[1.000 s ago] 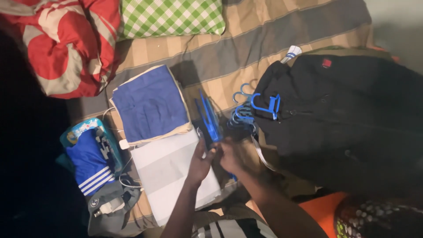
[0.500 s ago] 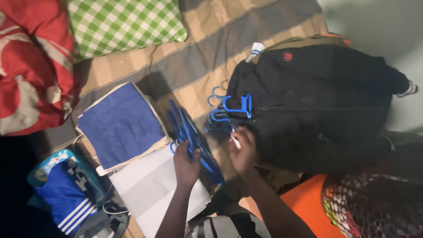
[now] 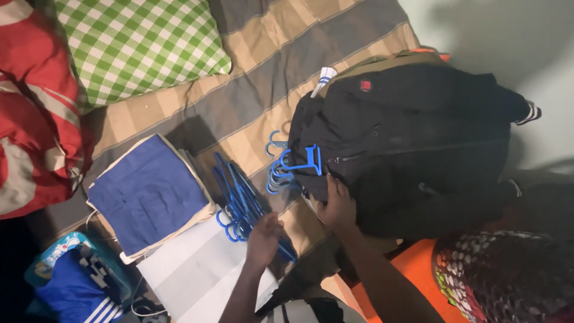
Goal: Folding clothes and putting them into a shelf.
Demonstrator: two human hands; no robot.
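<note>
Bare forearms, both hands (image 3: 263, 239) unsleeved; apparently an orange garment (image 3: 412, 275) below.

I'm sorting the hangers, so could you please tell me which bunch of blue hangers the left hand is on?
The left hand rests on the loose blue hangers lying beside the folded blue cloth, not those under the black jacket.

1. hangers (image 3: 242, 200): all bright blue
2. jacket (image 3: 412, 143): black, tiny red patch
3. pillow (image 3: 134, 45): green and white check
4. bed sheet (image 3: 263, 78): tan and grey stripes
5. folded cloth (image 3: 146, 191): navy with a cream edge
6. blanket (image 3: 30, 119): red with cream shapes
</note>
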